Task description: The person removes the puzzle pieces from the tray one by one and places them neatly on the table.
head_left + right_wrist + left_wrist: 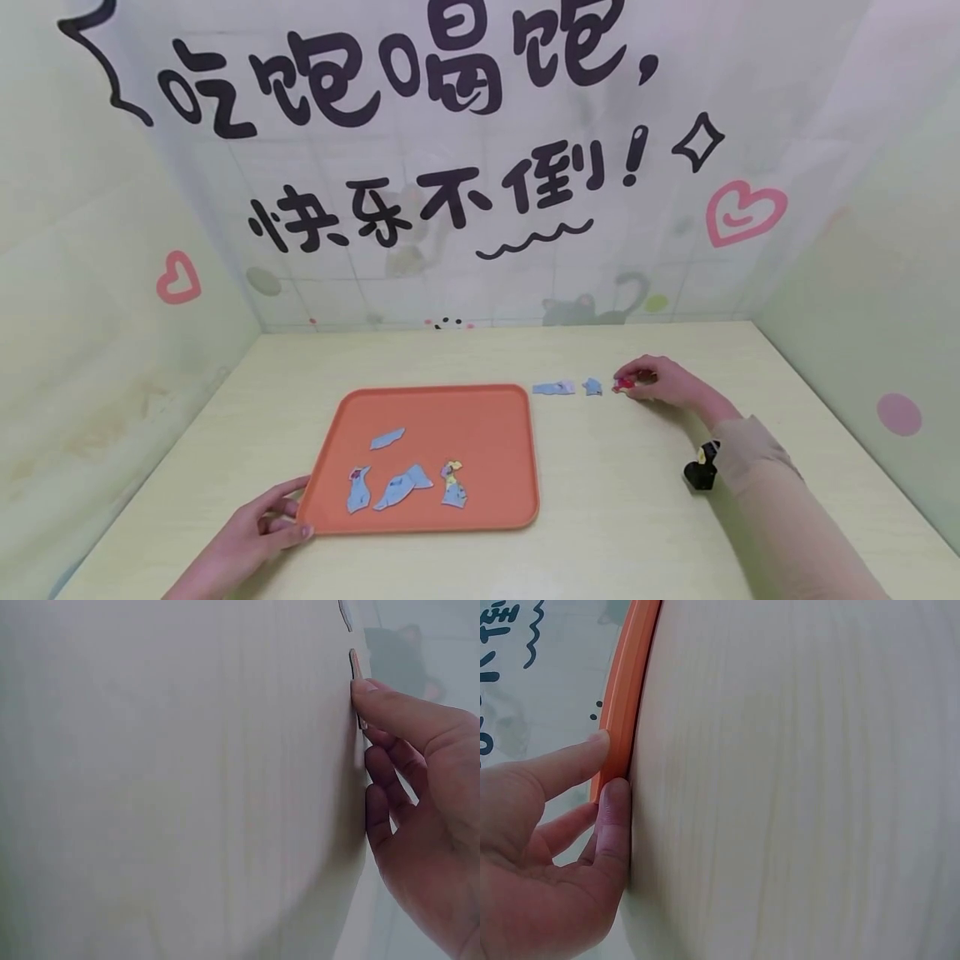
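pinching a small red piece (pixel 623 384) between thumb and fingertips, the right hand (pixel 675 386) is out at about two o'clock from the middle of the orange tray (pixel 465 425); its remaining fingers are bent in toward the palm. whether the red piece lies flat on the pale table (pixel 600 500) or is slightly raised, i cannot tell. just beside it, at nine o'clock, sits a small blue piece (pixel 592 387), with a long pale blue piece (pixel 553 388) farther along in the same row, near the tray's two o'clock corner.

the left hand (pixel 246 532) is clamped on the tray's corner at eight o'clock, thumb and fingers around the rim. inside the tray, a slim blue piece (pixel 387 438) lies toward ten o'clock, a blue piece with a red mark (pixel 358 492) at eight, a wide blue piece (pixel 403 486) around six to seven, and a yellow-topped piece (pixel 453 485) at four.

at three o'clock from the tray, a black object (pixel 701 473) appears next to the right sleeve (pixel 780 492).
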The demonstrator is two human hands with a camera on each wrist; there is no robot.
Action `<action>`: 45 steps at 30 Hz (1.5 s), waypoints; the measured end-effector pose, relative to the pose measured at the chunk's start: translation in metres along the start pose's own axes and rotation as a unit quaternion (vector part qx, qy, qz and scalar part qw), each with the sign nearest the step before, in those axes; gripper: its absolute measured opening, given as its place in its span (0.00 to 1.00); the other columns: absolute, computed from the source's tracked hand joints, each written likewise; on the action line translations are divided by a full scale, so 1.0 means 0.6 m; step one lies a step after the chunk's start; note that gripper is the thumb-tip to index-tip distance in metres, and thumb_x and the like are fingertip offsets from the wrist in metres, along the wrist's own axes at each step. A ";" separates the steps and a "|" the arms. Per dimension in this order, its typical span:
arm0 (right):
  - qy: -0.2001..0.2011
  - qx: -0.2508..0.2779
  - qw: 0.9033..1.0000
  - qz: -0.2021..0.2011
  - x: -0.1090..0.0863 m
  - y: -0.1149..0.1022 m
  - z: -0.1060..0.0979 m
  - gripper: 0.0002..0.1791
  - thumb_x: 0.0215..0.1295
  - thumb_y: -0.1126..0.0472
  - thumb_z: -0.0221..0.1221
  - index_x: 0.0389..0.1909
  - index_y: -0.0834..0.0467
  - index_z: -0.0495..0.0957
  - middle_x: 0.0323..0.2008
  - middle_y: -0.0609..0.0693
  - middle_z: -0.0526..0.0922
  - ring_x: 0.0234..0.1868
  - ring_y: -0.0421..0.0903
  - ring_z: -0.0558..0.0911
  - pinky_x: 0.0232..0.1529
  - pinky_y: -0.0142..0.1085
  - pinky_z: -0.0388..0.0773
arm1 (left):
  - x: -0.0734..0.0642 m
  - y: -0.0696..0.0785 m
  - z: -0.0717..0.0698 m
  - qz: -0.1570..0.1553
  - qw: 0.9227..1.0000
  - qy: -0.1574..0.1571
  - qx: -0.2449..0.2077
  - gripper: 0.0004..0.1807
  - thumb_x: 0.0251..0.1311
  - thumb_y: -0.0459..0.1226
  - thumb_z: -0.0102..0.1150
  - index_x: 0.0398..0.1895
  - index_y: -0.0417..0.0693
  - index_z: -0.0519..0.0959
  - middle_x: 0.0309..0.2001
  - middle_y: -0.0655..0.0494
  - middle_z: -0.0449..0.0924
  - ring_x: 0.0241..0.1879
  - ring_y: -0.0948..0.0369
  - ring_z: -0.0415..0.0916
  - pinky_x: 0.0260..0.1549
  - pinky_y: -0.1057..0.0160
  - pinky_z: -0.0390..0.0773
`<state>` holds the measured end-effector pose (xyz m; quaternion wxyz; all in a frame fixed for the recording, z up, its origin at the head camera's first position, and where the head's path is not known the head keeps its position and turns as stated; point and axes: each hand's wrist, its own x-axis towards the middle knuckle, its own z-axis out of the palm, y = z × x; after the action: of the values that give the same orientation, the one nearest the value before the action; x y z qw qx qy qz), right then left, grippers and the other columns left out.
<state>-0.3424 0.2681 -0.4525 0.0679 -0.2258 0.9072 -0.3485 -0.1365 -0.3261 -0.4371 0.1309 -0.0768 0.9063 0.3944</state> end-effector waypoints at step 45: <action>-0.016 0.007 1.000 0.024 -0.005 -0.008 0.000 0.19 0.65 0.61 0.64 0.57 0.59 0.79 0.54 0.58 0.79 0.51 0.51 0.74 0.55 0.42 0.72 | -0.002 -0.006 -0.002 0.033 0.999 -0.008 0.009 0.40 0.61 0.41 0.66 0.74 0.38 0.60 0.45 0.51 0.78 0.33 0.66 0.71 0.33 0.70 0.71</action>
<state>-0.3378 0.2663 -0.4497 0.0919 -0.2091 0.9088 -0.3492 -0.1349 -0.3293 -0.4385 0.1255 -0.0430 0.9108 0.3910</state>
